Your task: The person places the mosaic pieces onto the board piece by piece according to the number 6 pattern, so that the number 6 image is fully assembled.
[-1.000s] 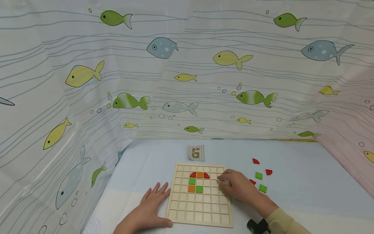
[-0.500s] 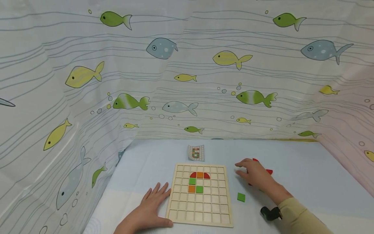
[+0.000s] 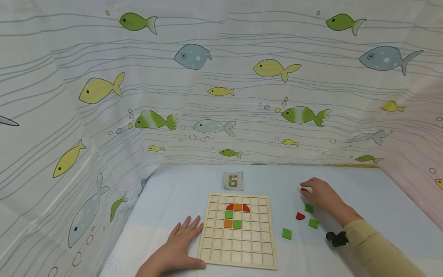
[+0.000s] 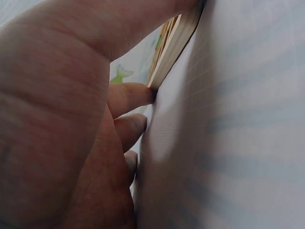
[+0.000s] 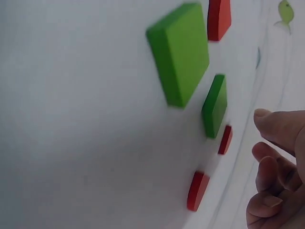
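A wooden grid board (image 3: 238, 256) lies on the table, with red quarter-round, orange and green square tiles in its upper cells. My left hand (image 3: 174, 248) rests flat at the board's left side, fingers spread; its thumb and index finger (image 4: 131, 97) touch the edge. To the right of the board, my right hand (image 3: 320, 194) hovers over loose tiles, thumb and fingers apart, with nothing between them in the right wrist view. A red quarter-round tile (image 3: 303, 189) shows by its fingertips. Nearer lie another red quarter-round tile (image 3: 300, 216) and a green square tile (image 3: 313, 223).
A small printed card (image 3: 233, 181) with a coloured grid pattern lies behind the board. A separate green square tile (image 3: 287, 233) sits close to the board's right edge. A fish-patterned curtain (image 3: 221, 111) surrounds the table at the back and sides.
My right hand has moved right from the board to the loose tiles. A green square tile now lies near the board's right edge, where none showed before. My left hand has stayed put.
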`<act>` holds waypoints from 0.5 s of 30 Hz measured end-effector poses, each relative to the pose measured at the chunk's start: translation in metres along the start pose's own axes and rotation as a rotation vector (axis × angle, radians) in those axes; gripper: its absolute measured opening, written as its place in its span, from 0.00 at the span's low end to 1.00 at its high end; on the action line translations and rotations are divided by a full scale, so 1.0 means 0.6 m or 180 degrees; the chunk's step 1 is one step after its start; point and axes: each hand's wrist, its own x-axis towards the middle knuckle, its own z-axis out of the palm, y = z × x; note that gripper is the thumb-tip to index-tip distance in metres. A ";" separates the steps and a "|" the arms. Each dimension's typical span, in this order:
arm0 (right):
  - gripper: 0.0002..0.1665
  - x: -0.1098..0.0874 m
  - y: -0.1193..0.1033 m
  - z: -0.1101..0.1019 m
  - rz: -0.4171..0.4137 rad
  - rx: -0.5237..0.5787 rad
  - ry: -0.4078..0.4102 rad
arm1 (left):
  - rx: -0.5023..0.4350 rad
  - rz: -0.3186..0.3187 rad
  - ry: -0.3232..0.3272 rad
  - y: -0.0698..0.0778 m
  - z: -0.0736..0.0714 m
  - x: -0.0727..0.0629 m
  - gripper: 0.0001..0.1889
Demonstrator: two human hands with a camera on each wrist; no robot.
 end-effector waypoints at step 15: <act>0.23 0.024 0.031 0.008 0.0270 -0.0067 -0.0461 | -0.0034 -0.0016 -0.0010 -0.001 -0.001 0.002 0.61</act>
